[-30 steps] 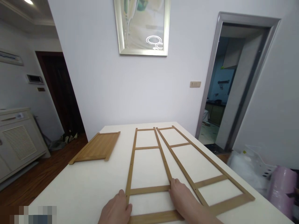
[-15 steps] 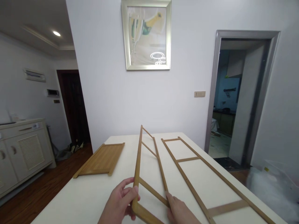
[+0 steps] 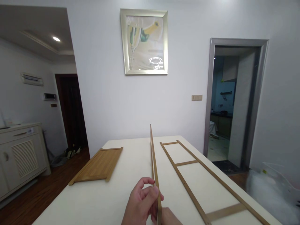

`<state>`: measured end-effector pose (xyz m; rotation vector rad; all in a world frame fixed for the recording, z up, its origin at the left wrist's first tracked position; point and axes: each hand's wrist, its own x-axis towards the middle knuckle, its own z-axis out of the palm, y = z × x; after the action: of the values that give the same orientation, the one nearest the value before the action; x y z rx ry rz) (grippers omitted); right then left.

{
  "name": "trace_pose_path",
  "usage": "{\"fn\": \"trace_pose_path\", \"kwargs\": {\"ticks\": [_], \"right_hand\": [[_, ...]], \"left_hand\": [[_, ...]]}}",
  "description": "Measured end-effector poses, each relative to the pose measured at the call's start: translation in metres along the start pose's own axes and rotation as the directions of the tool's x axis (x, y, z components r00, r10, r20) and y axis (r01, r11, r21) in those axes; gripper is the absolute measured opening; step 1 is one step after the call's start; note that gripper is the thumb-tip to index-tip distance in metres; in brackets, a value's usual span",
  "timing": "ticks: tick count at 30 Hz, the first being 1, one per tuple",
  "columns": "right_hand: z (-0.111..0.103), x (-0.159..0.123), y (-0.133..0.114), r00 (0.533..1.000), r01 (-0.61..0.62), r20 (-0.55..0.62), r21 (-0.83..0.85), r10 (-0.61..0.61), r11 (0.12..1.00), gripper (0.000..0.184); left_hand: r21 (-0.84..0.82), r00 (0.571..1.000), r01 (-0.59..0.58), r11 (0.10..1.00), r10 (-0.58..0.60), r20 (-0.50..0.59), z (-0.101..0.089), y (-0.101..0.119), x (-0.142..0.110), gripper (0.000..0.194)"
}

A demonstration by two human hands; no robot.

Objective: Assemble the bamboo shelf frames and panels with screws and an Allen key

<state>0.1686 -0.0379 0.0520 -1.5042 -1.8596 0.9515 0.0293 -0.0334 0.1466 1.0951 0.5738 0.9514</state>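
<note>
Your left hand [image 3: 142,201] is grasping the wooden frame [image 3: 156,170], with the thumb on the rail and a fingertip showing on its other side, close to the end nearest to you. Your right hand [image 3: 170,217] is behind this frame and mostly hidden, so I cannot tell whether it grasps the wood or only supports it. The frame is over the middle of the table [image 3: 93,201], seen almost edge-on, so it appears raised on its long side; whether its lower rail touches the table, I cannot say. I judge that the step in hand is the handling of this one piece on its edge. The next move calls, in my opinion, for a steady hold, because the piece is long and thin and its far end could swing. It is good also to keep some space toward the right part of the table, where a second frame [image 3: 185,184] lies flat. On the left part of the table a wooden panel [image 3: 100,165] lies flat, well apart from your hands. Beyond the table a picture [image 3: 145,42] hangs on the wall [image 3: 112,93]; left of the table stands a cabinet [image 3: 22,153].
</note>
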Motion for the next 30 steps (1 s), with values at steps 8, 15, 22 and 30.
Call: {"fn": "trace_pose_path", "kwargs": {"ticks": [8, 15, 22, 30], "right_hand": [[-0.004, -0.013, -0.005, 1.0, 0.022, -0.017, -0.088, -0.023, 0.996, 0.029], [-0.04, -0.047, 0.001, 0.986, -0.056, -0.167, -0.212, 0.02, 0.976, 0.044], [-0.063, -0.074, -0.001, 0.96, -0.096, -0.281, -0.252, 0.022, 0.963, 0.036], [-0.054, -0.077, 0.002, 0.959, -0.064, -0.277, -0.442, -0.068, 0.895, 0.032]], "left_hand": [[-0.009, 1.0, -0.005, 1.0, 0.005, -0.01, -0.002, 0.005, -0.003, 0.041], [-0.096, 0.997, -0.015, 0.995, 0.008, -0.074, -0.008, 0.022, -0.01, 0.029], [-0.152, 0.996, -0.046, 0.987, 0.033, -0.088, 0.0, 0.033, 0.003, 0.033], [-0.102, 0.997, -0.057, 0.993, 0.052, -0.055, 0.008, 0.034, 0.008, 0.036]]}}
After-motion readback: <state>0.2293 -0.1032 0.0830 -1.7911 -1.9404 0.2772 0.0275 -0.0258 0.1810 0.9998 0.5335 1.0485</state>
